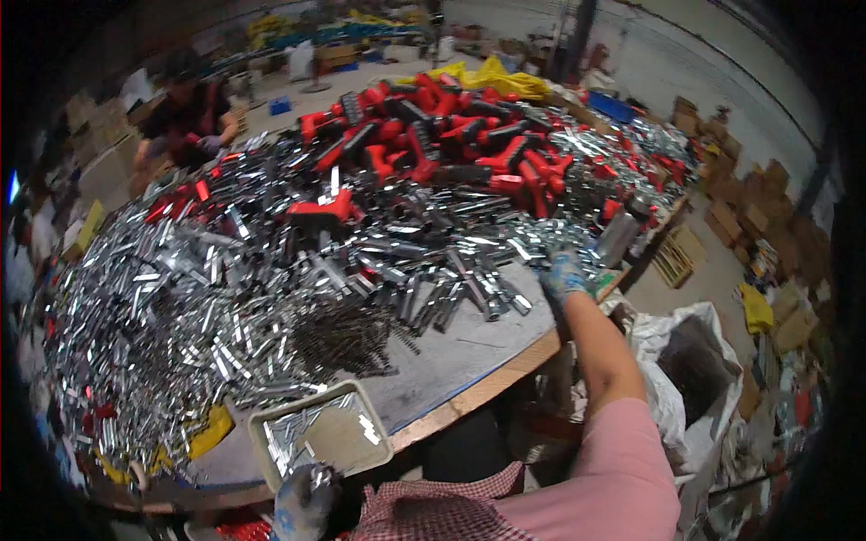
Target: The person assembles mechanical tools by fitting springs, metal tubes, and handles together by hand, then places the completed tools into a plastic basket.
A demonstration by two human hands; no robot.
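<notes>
While the right hand [564,273], in a blue-grey glove, reaches out at arm's length to the far right edge of the worktop [469,352], its fingers curl down into the fringe of the shiny metal parts [271,270] heaped there; whether they have closed on a piece I cannot tell, since the glove hides the fingertips. The left hand [302,505], gloved as well, sits low at the near edge, just below the pale shallow tray [263,442], with a small bright metal piece [317,472] apparently held at its fingers, though the grip itself is blurred. Inside the tray lie only a few silver pieces, mostly along its left wall and one near the right corner, so I judge the picking to be at an early stage: the tray is nearly bare while the pile of metal parts covers most of the worktop and looks hardly dented. A darker patch of thin springs or pins [347,338] lies between the tray and the heap. Farther back, red-and-black tool bodies [433,135] are stacked in a mound, and some yellow sheeting [492,77] shows behind them. Another person in dark clothing [185,122] is at the far left side of the worktop. To the right, beside the person's pink sleeve, a white sack [695,361] stands open on the floor.
</notes>
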